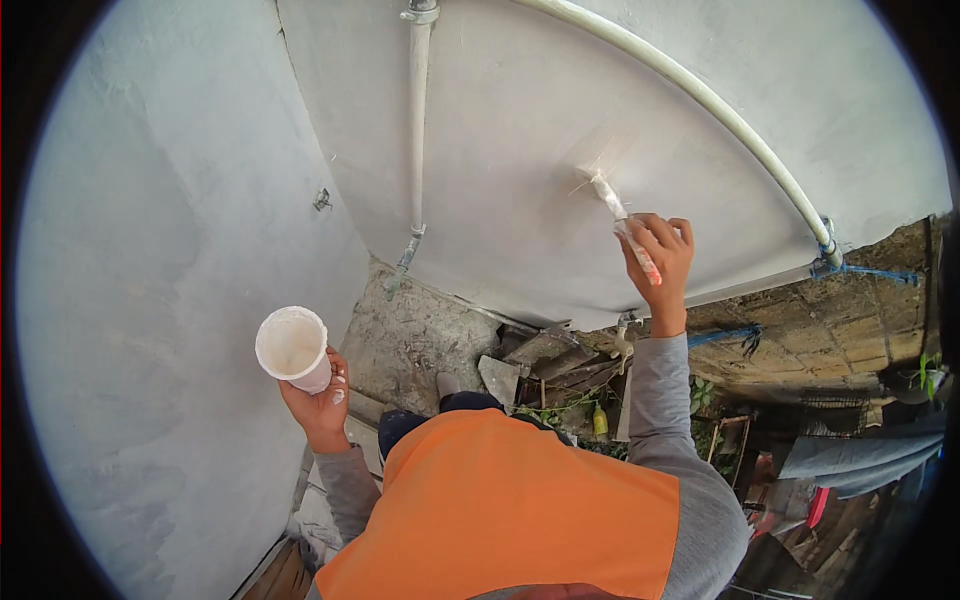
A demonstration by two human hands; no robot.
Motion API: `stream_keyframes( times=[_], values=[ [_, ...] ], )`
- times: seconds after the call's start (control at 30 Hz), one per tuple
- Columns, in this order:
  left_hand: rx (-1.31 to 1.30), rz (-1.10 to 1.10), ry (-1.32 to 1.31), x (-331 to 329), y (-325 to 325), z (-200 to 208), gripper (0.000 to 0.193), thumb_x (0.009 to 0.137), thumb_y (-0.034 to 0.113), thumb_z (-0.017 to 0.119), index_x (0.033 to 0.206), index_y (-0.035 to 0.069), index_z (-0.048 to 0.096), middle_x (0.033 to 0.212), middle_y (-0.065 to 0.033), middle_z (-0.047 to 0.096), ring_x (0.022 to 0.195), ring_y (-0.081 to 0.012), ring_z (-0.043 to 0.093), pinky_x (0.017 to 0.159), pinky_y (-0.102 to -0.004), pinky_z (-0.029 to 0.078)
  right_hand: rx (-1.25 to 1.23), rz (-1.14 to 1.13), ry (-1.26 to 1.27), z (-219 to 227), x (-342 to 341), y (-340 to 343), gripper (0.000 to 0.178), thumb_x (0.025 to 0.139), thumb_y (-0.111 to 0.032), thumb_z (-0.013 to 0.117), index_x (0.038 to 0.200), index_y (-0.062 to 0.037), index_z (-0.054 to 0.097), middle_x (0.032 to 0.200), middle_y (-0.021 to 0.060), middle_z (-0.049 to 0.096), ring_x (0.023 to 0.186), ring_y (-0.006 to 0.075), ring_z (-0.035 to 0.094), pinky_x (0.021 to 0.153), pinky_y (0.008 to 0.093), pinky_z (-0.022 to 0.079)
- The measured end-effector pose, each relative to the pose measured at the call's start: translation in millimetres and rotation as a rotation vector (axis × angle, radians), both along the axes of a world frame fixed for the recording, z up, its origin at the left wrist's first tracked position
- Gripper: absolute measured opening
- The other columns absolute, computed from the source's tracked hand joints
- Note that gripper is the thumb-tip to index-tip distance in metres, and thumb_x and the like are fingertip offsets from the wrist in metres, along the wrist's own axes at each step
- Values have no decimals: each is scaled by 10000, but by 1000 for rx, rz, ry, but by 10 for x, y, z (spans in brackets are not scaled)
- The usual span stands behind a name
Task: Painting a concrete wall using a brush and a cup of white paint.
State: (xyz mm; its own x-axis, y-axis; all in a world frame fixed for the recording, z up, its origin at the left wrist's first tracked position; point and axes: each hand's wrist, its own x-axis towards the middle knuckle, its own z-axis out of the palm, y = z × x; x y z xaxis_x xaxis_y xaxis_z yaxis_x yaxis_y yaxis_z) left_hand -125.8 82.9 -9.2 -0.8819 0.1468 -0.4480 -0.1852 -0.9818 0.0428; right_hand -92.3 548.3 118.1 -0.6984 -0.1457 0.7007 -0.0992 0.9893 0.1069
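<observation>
My right hand (660,258) is closed around the handle of a paintbrush (610,196) spattered with white paint. The brush's bristles touch the pale wall (520,130) ahead of me, and a wetter-looking patch shows around them. My left hand (318,402) grips a white plastic cup (292,345) from below and the side. Whitish paint coats the inside of the cup, and its rim is crusted. Dabs of white paint mark the fingers of that hand.
A vertical white pipe (418,130) and a long curving pipe (690,80) run along the wall. Below is a tap (624,340). Rubble, boards and a yellow bottle (600,421) lie by the wall's foot. Another wall (150,300) stands close on the left.
</observation>
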Motion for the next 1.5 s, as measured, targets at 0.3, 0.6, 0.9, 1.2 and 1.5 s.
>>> stream_keyframes(
  times=[0.3, 0.6, 0.9, 1.2, 1.5],
  values=[
    [8, -21, 38, -47, 98, -18, 394, 933, 350, 555, 1195, 57, 558, 1097, -138, 590, 949, -277, 561, 794, -388, 480, -173, 99, 203, 418, 202, -296, 187, 724, -75, 767, 872, -69, 654, 868, 42, 688, 721, 188, 590, 710, 323, 379],
    [-40, -79, 17, -110, 236, 137, 350, 924, 306, 570, 1162, 49, 565, 1056, -101, 600, 951, -237, 572, 790, -365, 486, -111, 94, -249, -603, -261, -139, 163, 761, -209, 744, 880, -140, 657, 854, -10, 641, 730, 186, 604, 723, 336, 408],
    [-54, -82, 27, -143, 308, 3, 364, 920, 303, 568, 1188, 56, 557, 1099, -118, 595, 962, -255, 573, 792, -374, 488, 113, -3, 353, 1018, -108, -264, 227, 698, -115, 795, 878, -114, 657, 891, 11, 703, 722, 159, 628, 721, 324, 391],
    [-16, -130, 36, -144, 330, -6, 371, 920, 319, 569, 1189, 64, 556, 1103, -109, 597, 974, -248, 580, 779, -370, 485, -166, 57, -267, -838, -148, -395, 144, 778, -193, 710, 912, -162, 667, 842, -11, 621, 710, 177, 593, 730, 342, 391],
    [-75, -121, 11, -205, 355, 40, 351, 922, 312, 567, 1161, 55, 567, 1067, -105, 599, 943, -240, 573, 780, -367, 483, 58, -119, 156, 486, 159, -15, 229, 708, -166, 789, 908, -168, 676, 924, -31, 693, 750, 127, 624, 733, 318, 380]
  ],
)
